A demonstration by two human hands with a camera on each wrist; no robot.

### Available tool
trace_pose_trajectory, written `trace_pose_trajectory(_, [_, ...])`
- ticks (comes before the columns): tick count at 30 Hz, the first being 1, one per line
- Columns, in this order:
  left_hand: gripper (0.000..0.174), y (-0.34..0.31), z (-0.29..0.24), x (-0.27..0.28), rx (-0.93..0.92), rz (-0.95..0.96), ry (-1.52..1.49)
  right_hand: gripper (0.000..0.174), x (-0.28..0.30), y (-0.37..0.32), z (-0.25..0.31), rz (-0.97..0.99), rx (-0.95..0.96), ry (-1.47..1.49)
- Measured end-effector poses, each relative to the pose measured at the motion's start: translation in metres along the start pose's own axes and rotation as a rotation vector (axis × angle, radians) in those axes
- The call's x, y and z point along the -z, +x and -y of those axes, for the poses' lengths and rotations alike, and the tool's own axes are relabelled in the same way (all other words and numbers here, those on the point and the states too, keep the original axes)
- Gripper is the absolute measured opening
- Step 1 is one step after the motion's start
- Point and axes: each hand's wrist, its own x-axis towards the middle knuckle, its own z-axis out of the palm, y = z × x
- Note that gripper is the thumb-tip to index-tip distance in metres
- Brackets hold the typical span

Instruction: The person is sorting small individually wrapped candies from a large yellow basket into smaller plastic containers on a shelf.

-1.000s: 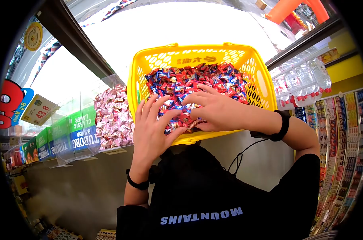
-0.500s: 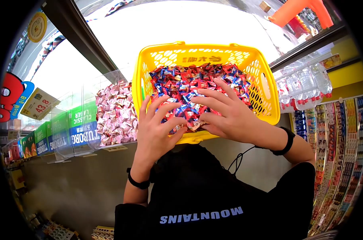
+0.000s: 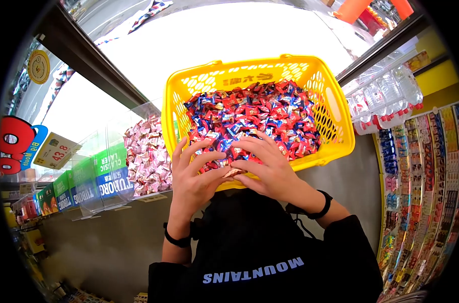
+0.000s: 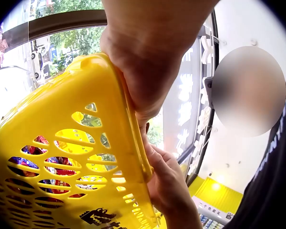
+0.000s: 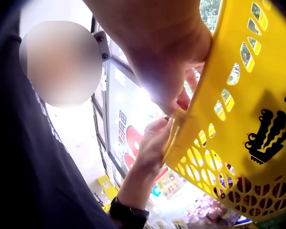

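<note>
At the near rim of the yellow basket (image 3: 343, 146), the left hand (image 3: 193, 178) and right hand (image 3: 274, 172) pinch one wrapped candy (image 3: 234, 172) between their fingertips. One piece out; many candies (image 3: 277, 112) lie heaped inside.

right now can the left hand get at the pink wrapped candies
Likely yes: the pink wrapped candies lie just past the basket's rim, close by the left hand. It seems busy pinching a brownish candy with the right hand, though.
</note>
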Motion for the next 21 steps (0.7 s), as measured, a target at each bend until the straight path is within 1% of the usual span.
trace_pose_trajectory(5, [0.022,-0.0003,0.0015,-0.0009,0.001,0.011,0.029,0.03,-0.0047,-0.0014,-0.0041,-0.028,-0.016,0.028])
trace_pose_trajectory(11, [0.025,-0.0023,0.0011,-0.0013,0.028,0.049,0.044,0.025,-0.0079,-0.0012,-0.0067,-0.065,-0.015,0.061])
trace_pose_trajectory(14, [0.025,-0.0019,0.002,0.0007,0.027,0.074,0.029,0.025,-0.0059,0.0,-0.0062,-0.081,0.005,0.097])
trace_pose_trajectory(17, [0.026,0.0012,0.0002,0.002,0.035,0.1,0.026,0.026,-0.0068,0.0009,-0.0062,-0.115,0.04,0.087])
trace_pose_trajectory(21, [0.028,0.0016,0.0018,0.0026,0.033,0.105,-0.028,0.027,-0.0093,-0.0019,-0.0054,-0.111,0.059,0.045])
